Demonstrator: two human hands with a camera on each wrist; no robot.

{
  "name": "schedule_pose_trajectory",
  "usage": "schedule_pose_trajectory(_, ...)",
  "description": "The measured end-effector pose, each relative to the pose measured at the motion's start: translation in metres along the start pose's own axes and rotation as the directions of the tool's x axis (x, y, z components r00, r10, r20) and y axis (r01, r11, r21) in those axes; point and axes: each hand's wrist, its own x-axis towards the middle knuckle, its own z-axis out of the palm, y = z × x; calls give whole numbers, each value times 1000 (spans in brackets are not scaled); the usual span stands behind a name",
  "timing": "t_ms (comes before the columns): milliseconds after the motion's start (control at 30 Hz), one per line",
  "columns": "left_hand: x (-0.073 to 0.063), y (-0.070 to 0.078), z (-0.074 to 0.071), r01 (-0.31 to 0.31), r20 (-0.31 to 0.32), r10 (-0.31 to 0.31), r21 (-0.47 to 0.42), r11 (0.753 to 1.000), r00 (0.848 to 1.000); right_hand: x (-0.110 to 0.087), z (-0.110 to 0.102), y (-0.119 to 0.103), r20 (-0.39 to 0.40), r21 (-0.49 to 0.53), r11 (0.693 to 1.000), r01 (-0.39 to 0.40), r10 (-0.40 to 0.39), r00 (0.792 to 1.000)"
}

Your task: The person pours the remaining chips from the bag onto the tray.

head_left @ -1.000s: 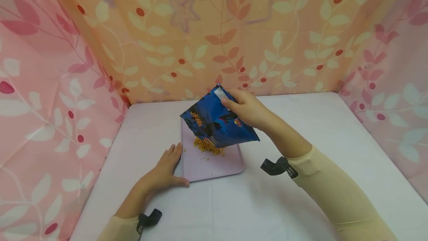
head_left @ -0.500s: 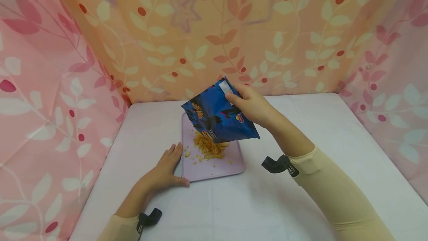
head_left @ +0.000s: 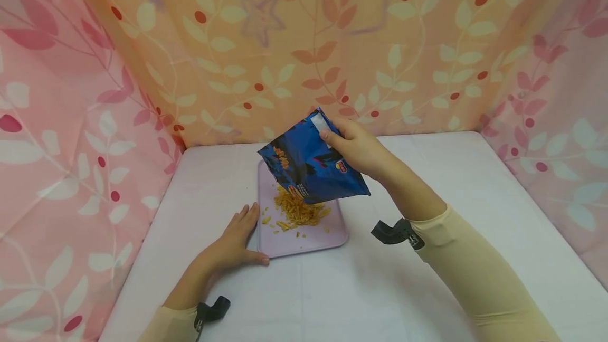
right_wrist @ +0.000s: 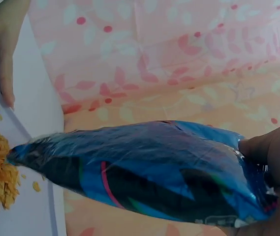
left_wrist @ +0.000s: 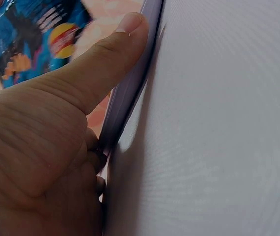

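My right hand [head_left: 358, 146] grips a blue snack bag [head_left: 309, 165] by its upper right edge, thumb on the near face. The bag hangs tilted above a pale purple tray [head_left: 285, 246], its lower end pointing down at a heap of yellow-brown crisp pieces [head_left: 301, 214]. In the right wrist view the bag [right_wrist: 144, 172] looks puffed, its narrow end beside the heap. My left hand [head_left: 230, 244] rests at the tray's left side with fingers spread and fairly straight. Its thumb [left_wrist: 115, 54] lies against the rim in the left wrist view. The bag's mouth is hard to see.
A white-covered table [head_left: 404, 289] carries the tray near its middle. Floral curtains [head_left: 332, 41] enclose the back and both sides. Small crumbs [head_left: 266, 220] lie scattered on the tray around the heap. A black wrist camera [head_left: 391, 233] sits on the right sleeve.
The bag has risen slightly over the tray in my right hand. The crisp heap beneath it has grown larger and spread, with more crumbs around it. My left hand stays put.
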Motion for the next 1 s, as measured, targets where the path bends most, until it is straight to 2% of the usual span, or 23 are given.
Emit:
schedule_pose_trajectory(233, -1, 2, -1, -4, 3, 4, -5, 1000, 1000, -3, -1, 7, -24, 67, 998, -7, 9, 1000)
schedule_pose_trajectory(533, 0, 1, 0, -19, 3, 19, 0, 1000, 1000, -3, 0, 14, -41, -15, 1000, 9, -9, 999)
schedule_pose_trajectory(767, 0, 1, 1, -10, 7, 10, -3, 1000, 1000, -8, -2, 18, -61, -12, 1000, 4, -5, 998)
schedule_pose_trajectory(1000, 0, -2, 2, 0, 5, 0, -9, 1000, 1000, -16, -5, 26, -108, 13, 999, 48, -46, 993)
